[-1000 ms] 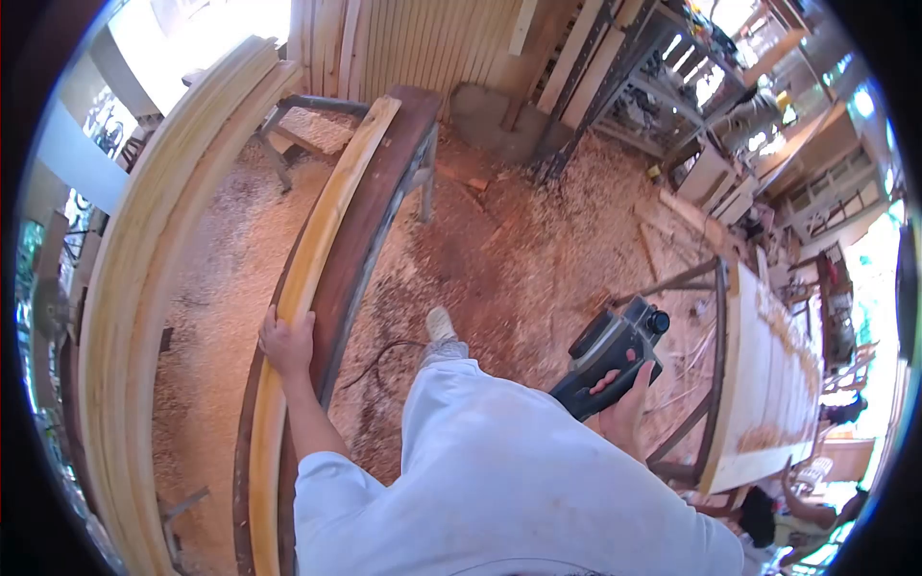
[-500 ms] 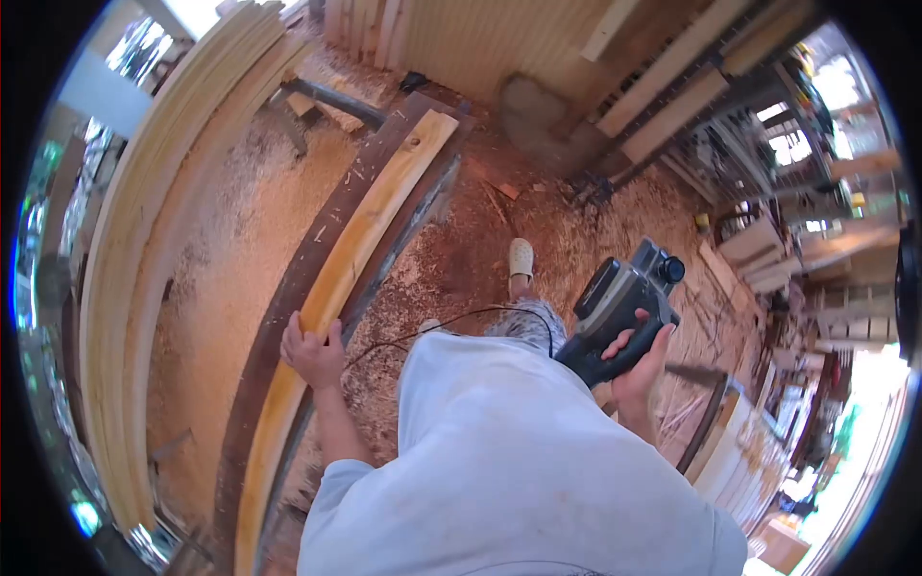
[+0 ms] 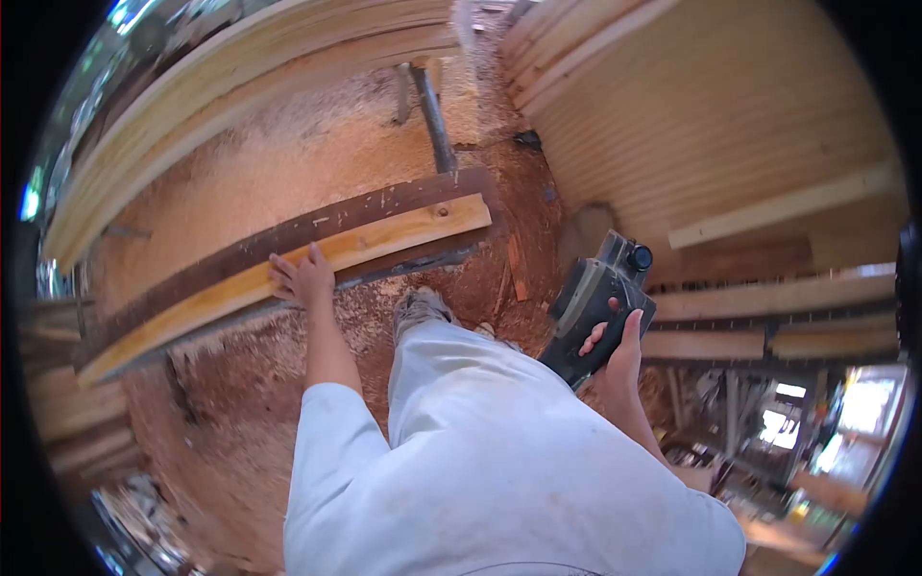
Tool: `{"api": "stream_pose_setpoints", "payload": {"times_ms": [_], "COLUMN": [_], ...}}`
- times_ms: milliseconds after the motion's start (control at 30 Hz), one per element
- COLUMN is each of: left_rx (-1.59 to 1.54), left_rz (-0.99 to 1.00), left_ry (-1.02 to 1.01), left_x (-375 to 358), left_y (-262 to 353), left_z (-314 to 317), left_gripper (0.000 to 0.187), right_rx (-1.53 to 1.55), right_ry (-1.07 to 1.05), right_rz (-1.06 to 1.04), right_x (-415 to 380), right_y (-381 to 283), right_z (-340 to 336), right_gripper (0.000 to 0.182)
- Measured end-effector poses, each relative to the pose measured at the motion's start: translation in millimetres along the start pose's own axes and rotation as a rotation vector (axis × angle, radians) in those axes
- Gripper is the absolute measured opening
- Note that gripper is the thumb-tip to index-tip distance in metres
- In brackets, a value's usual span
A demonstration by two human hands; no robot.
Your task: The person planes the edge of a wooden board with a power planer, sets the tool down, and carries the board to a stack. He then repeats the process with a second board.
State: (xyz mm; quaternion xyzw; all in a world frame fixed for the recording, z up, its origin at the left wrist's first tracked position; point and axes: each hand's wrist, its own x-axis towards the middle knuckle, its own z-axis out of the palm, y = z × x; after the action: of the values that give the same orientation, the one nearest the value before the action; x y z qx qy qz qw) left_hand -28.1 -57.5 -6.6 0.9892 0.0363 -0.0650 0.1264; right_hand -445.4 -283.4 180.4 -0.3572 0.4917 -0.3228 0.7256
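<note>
My left hand (image 3: 305, 278) lies on a pale wooden board (image 3: 394, 233), its fingers spread on the top face. That board is long and narrow with a dark knot near its far end. It rests on a wider dark brown plank (image 3: 331, 221) speckled with shavings. Off to the right, my right hand (image 3: 622, 357) is wrapped around the rear handle of a dark electric hand planer (image 3: 583, 305). The planer is held up in the air beside my body, apart from the board. Its underside is hidden.
Long stacked timber (image 3: 259, 72) runs along the upper left. A large wooden panel (image 3: 720, 125) stands at the upper right, with beams (image 3: 759, 296) below it. Shavings and sawdust (image 3: 259, 173) cover the reddish floor. A metal leg (image 3: 432, 120) stands beyond the plank.
My view has turned to the right, so the board now lies more crosswise. My left hand still touches the board, and the planer remains raised in my right hand.
</note>
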Motion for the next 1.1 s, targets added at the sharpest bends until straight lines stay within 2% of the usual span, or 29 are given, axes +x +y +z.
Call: {"api": "stream_pose_setpoints", "payload": {"times_ms": [167,233,300,367,433,500,567,633,767,900,967,1100], "left_rx": [-0.078,-0.063,-0.165,-0.132,-0.106,-0.084,-0.069,-0.071,-0.009,0.091,0.134,-0.056], "left_rz": [-0.281,-0.249,-0.317,-0.38,-0.349,-0.386,-0.438,-0.382,-0.431,-0.412,-0.403,-0.556], "left_ry": [0.099,0.224,0.189,0.247,0.335,0.354,0.37,0.383,0.401,0.297,0.458,0.489], "left_x": [21.8,22.8,6.8,6.7,7.5,3.7,-10.3,-16.2,-23.1,3.0,33.5,42.8], "left_y": [28.7,23.7,39.9,38.0,35.1,35.8,41.0,41.0,40.9,12.0,-25.2,-22.3], "left_z": [22.0,31.5,3.6,12.6,26.1,31.4,38.9,43.1,49.8,31.3,34.6,7.6], "left_gripper": [0.073,0.069,0.062,0.057,0.056,0.056,0.056,0.055,0.058,0.062,0.058,0.052], "right_rx": [-0.176,-0.39,-0.493,-0.665,-0.749,-0.986,-1.107,-1.142,-1.287,-1.38,-1.394,-1.374], "right_ry": [-0.177,-0.26,-0.344,-0.578,-0.703,-0.991,-1.097,-1.251,-1.432,-1.487,-1.532,-1.574], "right_rz": [0.039,0.026,0.084,0.157,0.189,0.224,0.254,0.356,0.435,0.473,0.43,0.402], "right_x": [68.9,82.5,99.7,121.5,150.2,178.8,203.9,229.4,270.8,308.1,321.1,326.7], "right_y": [-33.2,-36.8,-53.4,-70.6,-73.9,-73.5,-77.8,-78.9,-85.2,-95.7,-102.1,-103.1], "right_z": [30.5,48.0,58.9,79.0,92.9,103.6,113.8,123.3,123.3,111.9,105.9,105.9], "right_gripper": [0.057,0.054,0.051,0.049,0.043,0.052,0.053,0.041,0.05,0.056,0.058,0.06]}}
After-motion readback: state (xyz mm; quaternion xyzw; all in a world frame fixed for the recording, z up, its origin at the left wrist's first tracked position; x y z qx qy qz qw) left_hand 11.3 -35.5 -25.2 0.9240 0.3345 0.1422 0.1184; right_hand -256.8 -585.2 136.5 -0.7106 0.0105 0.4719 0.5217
